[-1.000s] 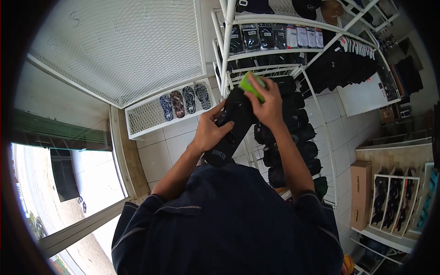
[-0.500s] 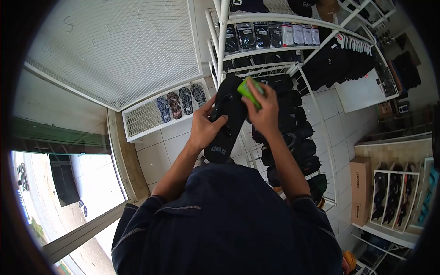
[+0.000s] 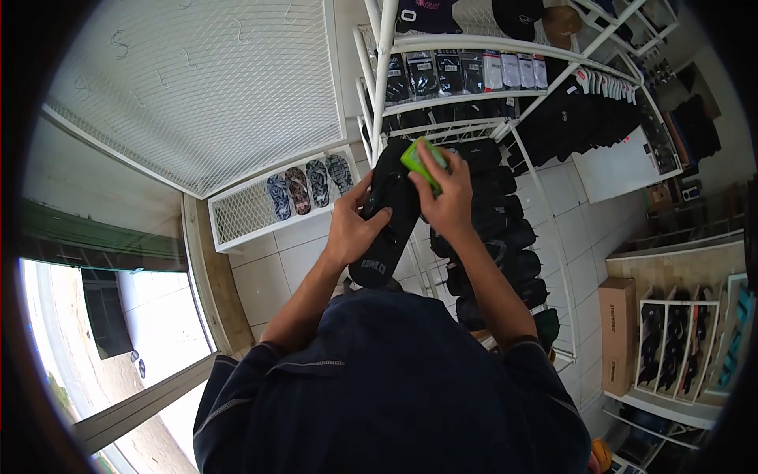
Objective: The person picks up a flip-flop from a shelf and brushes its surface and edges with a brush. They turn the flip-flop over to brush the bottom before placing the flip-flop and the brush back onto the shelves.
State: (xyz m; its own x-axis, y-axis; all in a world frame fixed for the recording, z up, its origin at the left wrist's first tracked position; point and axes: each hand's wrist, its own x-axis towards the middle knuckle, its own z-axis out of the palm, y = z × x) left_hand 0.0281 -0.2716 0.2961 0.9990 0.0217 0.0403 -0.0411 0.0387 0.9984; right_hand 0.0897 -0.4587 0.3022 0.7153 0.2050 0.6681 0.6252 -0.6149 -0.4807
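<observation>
A black flip-flop with pale lettering near its heel is gripped by my left hand. The thumb lies over the top and the fingers go around the left edge. It is tilted, its toe end pointing away from me. In my right hand is a bright green sponge, pinched between thumb and fingers. That sponge is at the right edge of the toe end and seems to touch it; my fingers hide part of it.
Beyond my hands stands a white metal rack with packaged goods. Several black items hang below it on the right. Patterned flip-flops sit in a mesh tray at left. A cardboard box stands at right.
My right hand has shifted slightly left with the sponge, bringing it further over the toe end. The flip-flop and left hand have barely moved.
</observation>
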